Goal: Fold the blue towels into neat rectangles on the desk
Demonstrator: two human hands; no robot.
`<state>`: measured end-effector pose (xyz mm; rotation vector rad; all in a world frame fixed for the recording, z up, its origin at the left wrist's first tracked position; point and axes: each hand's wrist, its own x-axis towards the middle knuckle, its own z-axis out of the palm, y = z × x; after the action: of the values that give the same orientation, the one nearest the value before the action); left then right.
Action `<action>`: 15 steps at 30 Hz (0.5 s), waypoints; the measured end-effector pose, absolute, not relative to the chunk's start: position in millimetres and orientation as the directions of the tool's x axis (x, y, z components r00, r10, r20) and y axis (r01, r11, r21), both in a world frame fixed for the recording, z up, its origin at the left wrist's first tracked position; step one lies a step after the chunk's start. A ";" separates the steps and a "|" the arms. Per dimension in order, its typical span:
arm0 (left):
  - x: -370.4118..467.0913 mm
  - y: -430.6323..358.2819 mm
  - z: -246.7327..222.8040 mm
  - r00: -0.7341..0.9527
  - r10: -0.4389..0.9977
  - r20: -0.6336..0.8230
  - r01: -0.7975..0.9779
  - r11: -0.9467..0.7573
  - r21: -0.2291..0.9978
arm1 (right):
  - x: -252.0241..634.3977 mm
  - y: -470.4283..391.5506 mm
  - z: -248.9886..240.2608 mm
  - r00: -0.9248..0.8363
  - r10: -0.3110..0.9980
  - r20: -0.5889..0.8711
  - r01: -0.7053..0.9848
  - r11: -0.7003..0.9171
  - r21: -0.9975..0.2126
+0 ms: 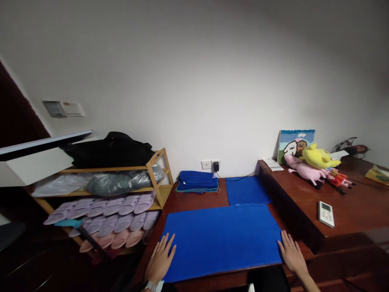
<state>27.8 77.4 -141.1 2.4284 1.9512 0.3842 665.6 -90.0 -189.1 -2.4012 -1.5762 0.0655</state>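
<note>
A blue towel (pixel 221 239) lies spread out on the brown wooden desk (pixel 188 202) in front of me. My left hand (pixel 160 257) rests flat on its left edge, fingers stretched out and slightly apart. At the right edge, my right hand (pixel 291 252) lies with its fingers extended, the tips touching the cloth. Neither hand grips anything. Beyond the spread towel, a second blue cloth (pixel 247 190) lies flat near the wall. To its left sits a stack of folded blue towels (pixel 197 181), one with a green-edged hem.
A wooden rack (pixel 156 178) at left holds slippers (pixel 109 207) and a black bag (pixel 112 152). On the higher desk surface (pixel 291 194) at right are plush toys (pixel 316 158), a white remote (pixel 326 214) and a picture (pixel 296 142). A charger (pixel 216 166) with a cable sits in the wall socket.
</note>
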 end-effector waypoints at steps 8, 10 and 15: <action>27.1 74.9 -134.5 0.201 0.961 0.188 0.959 -0.233 0.164 | 665.5 -90.7 -184.6 0.446 0.888 0.112 0.879 -0.411 -0.241; 26.1 74.8 -135.9 0.206 0.959 0.196 0.957 -0.239 0.164 | 656.2 -79.2 -174.3 0.450 0.882 0.144 0.880 -0.410 -0.238; 23.6 74.5 -140.8 0.209 0.950 0.232 0.955 -0.249 0.163 | 585.1 -20.7 -125.9 0.276 0.949 0.155 0.938 -0.230 -0.261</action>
<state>23.6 74.5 -140.8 2.4545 1.9342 0.4521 585.1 -20.7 -125.9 -2.2497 -1.7259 0.0521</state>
